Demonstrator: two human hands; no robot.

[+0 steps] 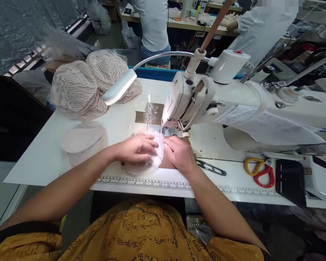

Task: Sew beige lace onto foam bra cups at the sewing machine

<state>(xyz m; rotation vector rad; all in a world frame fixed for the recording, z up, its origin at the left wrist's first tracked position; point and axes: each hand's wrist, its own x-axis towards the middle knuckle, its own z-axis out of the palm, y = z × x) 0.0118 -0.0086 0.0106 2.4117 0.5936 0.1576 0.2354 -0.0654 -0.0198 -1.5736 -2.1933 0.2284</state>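
A white lacy fabric piece [159, 150] lies under the needle area of the sewing machine [176, 98], brightly lit. My left hand [139, 148] rests on it with fingers spread and flat. At its right edge, my right hand [179, 153] has thumb and fingers pressed together on the fabric, close to the presser foot. Beneath both hands is a brown patch [168, 162] on the table. Left of my left arm lie pale rounded cup-shaped pieces [83, 139], stacked loosely.
Stacked beige lace cups [76, 88] stand at the back left. A gooseneck lamp [121, 87] arches over the table. To the right are a thin black tool [212, 167], red-and-yellow-handled scissors [263, 172] and a black phone [290, 181]. A ruler tape [143, 182] runs along the front edge. Two people are beyond.
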